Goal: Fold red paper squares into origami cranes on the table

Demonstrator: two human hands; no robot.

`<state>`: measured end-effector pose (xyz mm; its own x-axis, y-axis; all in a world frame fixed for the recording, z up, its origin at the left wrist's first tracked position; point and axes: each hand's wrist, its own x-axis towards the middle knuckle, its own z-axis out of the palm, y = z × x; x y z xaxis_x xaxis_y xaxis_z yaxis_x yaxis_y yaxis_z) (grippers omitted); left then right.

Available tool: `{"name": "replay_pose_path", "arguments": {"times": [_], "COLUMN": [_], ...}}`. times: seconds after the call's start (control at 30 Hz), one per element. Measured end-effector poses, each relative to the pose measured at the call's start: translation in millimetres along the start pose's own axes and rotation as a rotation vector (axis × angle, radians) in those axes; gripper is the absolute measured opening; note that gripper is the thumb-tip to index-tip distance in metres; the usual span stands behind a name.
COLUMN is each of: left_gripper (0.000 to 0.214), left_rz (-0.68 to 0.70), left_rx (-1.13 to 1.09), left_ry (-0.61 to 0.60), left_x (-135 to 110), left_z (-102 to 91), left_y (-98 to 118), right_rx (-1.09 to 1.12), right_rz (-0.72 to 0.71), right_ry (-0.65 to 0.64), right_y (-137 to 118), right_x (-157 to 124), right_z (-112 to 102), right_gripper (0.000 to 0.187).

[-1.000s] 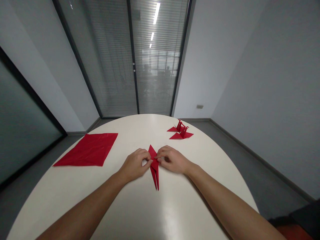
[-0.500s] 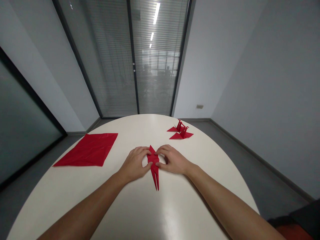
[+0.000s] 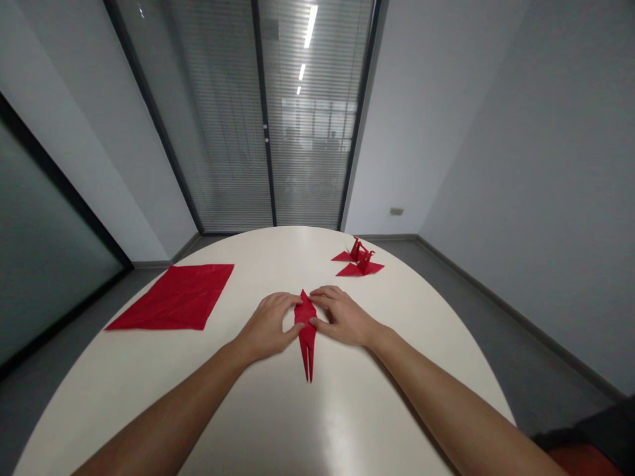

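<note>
Between my hands, on the table, lies a folded piece of red origami paper point(image 3: 306, 314). It has a pointed top and two narrow legs that point toward me, with a slit between them. My left hand point(image 3: 269, 325) holds its left edge, thumb low and fingertips near the top. On the opposite edge, my right hand point(image 3: 344, 317) has its thumb against the middle and its curled fingertips by the upper right side. The thumbs are close together across the paper's middle.
Two folded red paper cranes, a nearer one point(image 3: 361, 267) and a farther one point(image 3: 355, 252), stand at the back right of the round white table point(image 3: 268, 423). Flat red paper point(image 3: 178, 297) lies to the left. Beyond are a glass partition with blinds point(image 3: 228, 132) and grey walls.
The folded paper has turned slightly, its legs swinging a little left and its top a little right. My right fingertips have shifted slightly up along its edge.
</note>
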<state>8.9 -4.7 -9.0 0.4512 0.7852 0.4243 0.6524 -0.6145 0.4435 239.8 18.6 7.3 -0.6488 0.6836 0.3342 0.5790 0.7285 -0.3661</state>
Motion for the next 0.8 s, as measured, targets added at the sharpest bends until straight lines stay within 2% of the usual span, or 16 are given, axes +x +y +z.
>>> {"name": "replay_pose_path", "arguments": {"times": [0.13, 0.23, 0.53, 0.8], "left_gripper": [0.038, 0.039, 0.037, 0.038], "left_rz": [-0.013, -0.012, -0.010, 0.027], "left_rx": [0.001, 0.005, 0.009, 0.003], "left_ry": [-0.003, -0.009, -0.018, 0.026], "left_x": [-0.5, -0.9, -0.6, -0.7], "left_z": [1.0, 1.3, 0.1, 2.2], "left_y": [-1.5, -1.6, 0.6, -0.8], "right_rx": [0.013, 0.019, -0.002, 0.032], "right_rz": [0.053, 0.062, 0.043, -0.051], "right_ry": [-0.046, -0.091, -0.131, -0.057], "right_y": [0.1, -0.3, -0.9, -1.3], "right_x": [-1.0, -2.0, -0.9, 1.0], "right_z": [1.0, 0.6, -2.7, -2.3], "right_gripper": [0.063, 0.066, 0.057, 0.047]}}
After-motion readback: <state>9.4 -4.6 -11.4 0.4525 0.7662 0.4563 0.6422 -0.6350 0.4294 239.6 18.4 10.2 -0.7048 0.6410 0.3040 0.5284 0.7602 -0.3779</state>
